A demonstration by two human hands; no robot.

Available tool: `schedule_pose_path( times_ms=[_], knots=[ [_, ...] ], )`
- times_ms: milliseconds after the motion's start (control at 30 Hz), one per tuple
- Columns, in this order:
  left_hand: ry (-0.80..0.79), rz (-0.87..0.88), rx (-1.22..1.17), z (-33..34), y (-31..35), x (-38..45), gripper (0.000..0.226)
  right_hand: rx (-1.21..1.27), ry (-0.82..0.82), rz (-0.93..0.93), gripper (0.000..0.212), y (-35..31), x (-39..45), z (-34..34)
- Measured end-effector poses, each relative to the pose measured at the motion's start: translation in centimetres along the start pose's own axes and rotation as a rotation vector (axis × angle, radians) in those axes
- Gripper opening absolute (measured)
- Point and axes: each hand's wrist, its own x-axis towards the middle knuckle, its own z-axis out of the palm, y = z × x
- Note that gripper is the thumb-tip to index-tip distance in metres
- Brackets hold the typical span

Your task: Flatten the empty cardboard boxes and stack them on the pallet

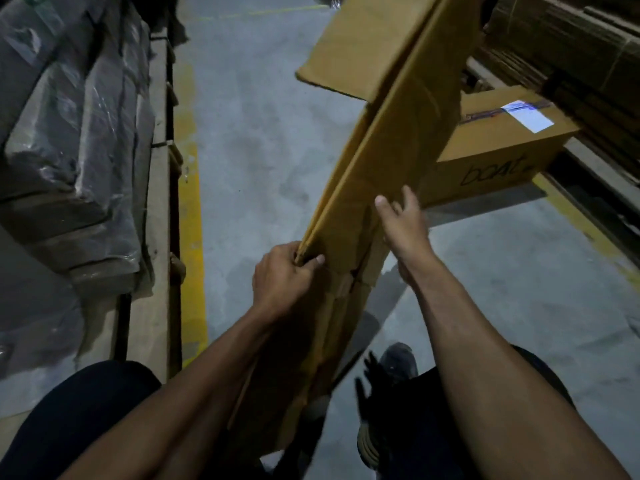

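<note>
Between the two hands a flattened cardboard box [374,161] stands on edge, slanting up and away — the left hand [282,277] pinches its folded near edge, thumb on top. To its right, the right hand [403,221] lies with fingers spread against the box's side. Beyond that hand sits a taped box [498,147] on the floor.
</note>
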Motion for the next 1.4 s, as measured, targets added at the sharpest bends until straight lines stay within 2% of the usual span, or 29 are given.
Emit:
schedule_pose_path(
  times_ms=[67, 200, 367, 433, 500, 533, 633, 667, 767, 833, 900, 967, 1033, 1100, 1200, 1267, 1400],
  knots=[
    [0.028, -0.044, -0.116, -0.2, 0.3, 1.4, 0.028, -0.079, -0.001, 0.093, 0.068, 1.6, -0.1, 0.5],
    [0.079, -0.104, -0.318, -1.3, 1.4, 4.6, 0.040, -0.080, 0.020, 0.364, 0.058, 5.3, -0.8, 0.5],
    [0.122, -0.074, -0.548, -3.3, 3.0, 8.7, 0.044, 0.125, 0.098, 0.662, 0.058, 9.6, -2.3, 0.7],
    [0.136, -0.081, -0.643, -4.1, 3.7, 9.9, 0.040, 0.270, 0.110, 0.744, 0.072, 11.9, -2.2, 0.9],
    [0.144, -0.100, -0.713, -4.7, 4.4, 10.7, 0.032, 0.429, 0.136, 0.787, 0.106, 15.9, -0.5, 1.1],
    [0.139, -0.119, -0.735, -4.9, 4.6, 10.9, 0.030, 0.527, 0.149, 0.796, 0.111, 16.0, -0.6, 1.0],
    [0.105, -0.208, -0.824, -5.5, 4.7, 12.3, 0.025, 0.734, 0.272, 0.783, 0.078, 11.6, -3.0, 0.8],
    [0.087, -0.237, -0.855, -5.8, 4.4, 12.9, 0.026, 0.792, 0.302, 0.768, 0.073, 11.0, -3.3, 0.8],
    [0.017, -0.325, -0.951, -5.9, 3.1, 15.1, 0.046, 0.957, 0.268, 0.688, 0.075, 9.8, -3.7, 0.5],
    [-0.005, -0.372, -1.034, -5.6, 1.8, 16.5, 0.056, 1.013, 0.225, 0.616, 0.057, 9.0, -3.5, 0.6],
    [-0.036, -0.410, -1.098, -5.0, 1.1, 17.1, 0.056, 1.070, 0.227, 0.560, 0.048, 8.3, -3.0, 0.6],
    [-0.081, -0.436, -1.071, -4.5, 0.9, 16.1, 0.049, 1.122, 0.253, 0.570, 0.049, 8.1, -2.2, 0.7],
    [-0.174, -0.527, -1.001, -3.4, -0.3, 14.6, 0.045, 1.118, 0.283, 0.625, 0.046, 8.1, -1.5, 1.2],
    [-0.265, -0.655, -0.944, -2.0, -2.7, 12.2, 0.051, 1.086, 0.299, 0.683, 0.037, 8.3, -0.7, 1.5],
    [-0.366, -0.862, -0.891, -0.4, -6.1, 7.6, 0.051, 0.976, 0.262, 0.705, 0.036, 9.1, -0.4, 2.1],
    [-0.356, -0.953, -0.836, 0.5, -8.1, 4.5, 0.049, 0.879, 0.229, 0.725, 0.035, 9.8, -0.7, 2.4],
    [-0.296, -0.928, -1.057, 0.7, -8.4, 1.6, 0.058, 0.821, 0.164, 0.702, 0.031, 8.5, -0.8, 2.5]
  ],
)
